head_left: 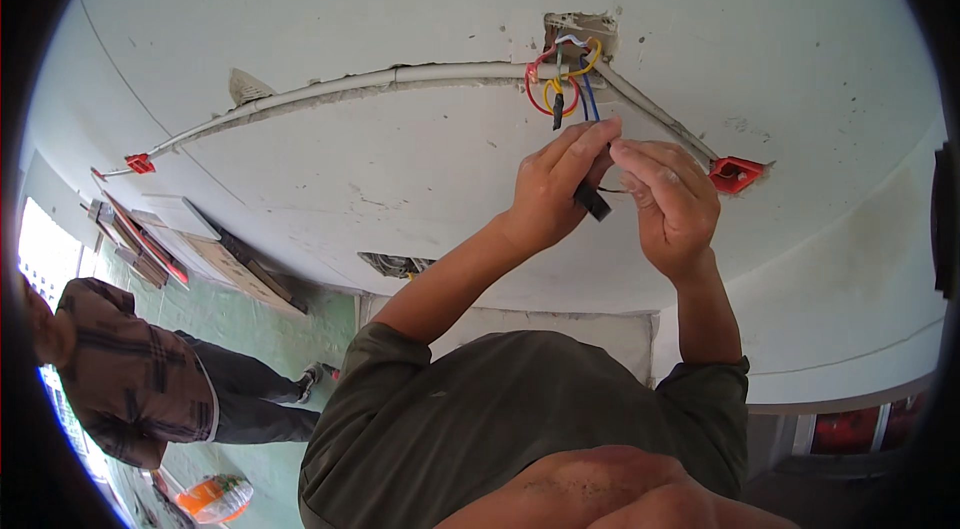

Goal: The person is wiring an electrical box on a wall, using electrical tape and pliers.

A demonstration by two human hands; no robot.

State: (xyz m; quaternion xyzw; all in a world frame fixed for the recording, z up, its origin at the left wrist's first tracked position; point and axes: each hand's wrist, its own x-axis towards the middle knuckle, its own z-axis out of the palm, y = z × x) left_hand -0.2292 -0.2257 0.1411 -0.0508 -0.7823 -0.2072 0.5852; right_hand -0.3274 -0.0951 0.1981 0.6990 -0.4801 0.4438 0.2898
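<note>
Blue wires (588, 94) run down from a square wall box (582, 27) to the fingertips of my left hand (556, 179), which pinch them. My right hand (676, 201) has its fingers pressed together against the left fingertips; what it grips is hidden. A dark piece that looks like a roll of black electrical tape (592, 201) hangs beneath my left fingers, between the hands. Above my left hand, red wires (530, 95) and yellow wires (598, 57) loop out of the box. One bundle there ends in a black-taped joint (558, 111).
A pale conduit (390, 77) crosses the wall to a red box (140, 163). Another conduit (655, 111) slopes to a red box (736, 174) at right. A person (150, 359) stands at left, near boards (225, 254) against the wall. An orange-white bag (215, 499) lies on the floor.
</note>
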